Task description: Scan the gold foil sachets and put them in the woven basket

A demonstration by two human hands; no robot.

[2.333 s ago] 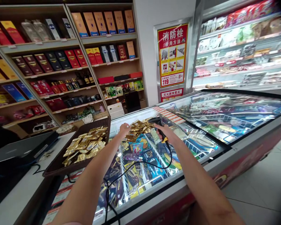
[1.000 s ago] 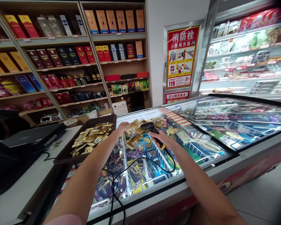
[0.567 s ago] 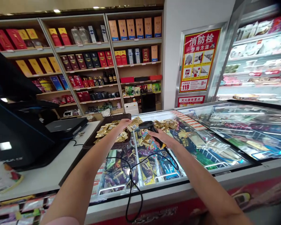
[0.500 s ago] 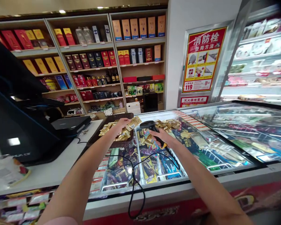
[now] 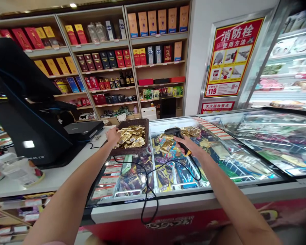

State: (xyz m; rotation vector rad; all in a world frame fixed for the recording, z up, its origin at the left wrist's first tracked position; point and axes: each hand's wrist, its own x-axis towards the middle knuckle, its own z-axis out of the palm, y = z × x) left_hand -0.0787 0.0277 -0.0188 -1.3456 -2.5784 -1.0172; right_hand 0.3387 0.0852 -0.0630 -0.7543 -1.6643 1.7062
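Observation:
My left hand [image 5: 113,135] is at the left rim of a dark brown woven basket [image 5: 147,134], with its fingers closed over that edge. Many small gold foil packets [image 5: 133,135] fill the basket, which sits on the glass freezer top. My right hand [image 5: 185,144] grips a black handheld barcode scanner [image 5: 173,131] with a yellow trigger area, held above the glass. The scanner's head points left toward the basket. Beside and behind the scanner, more gold packets [image 5: 192,131] lie on the glass. From the scanner a black cable [image 5: 146,180] loops down over the freezer's front edge.
Under the glass of the chest freezer [image 5: 178,200] are bagged ice creams. On the left counter stand a black checkout terminal [image 5: 33,112], a flat black device [image 5: 84,129] and a white bottle [image 5: 16,168]. Shelves of boxed goods [image 5: 117,61] line the back wall.
My left hand has let go of a gold packet and moved left to the basket's rim. The basket shows more fully. My right hand still holds the scanner; the whole view has shifted slightly.

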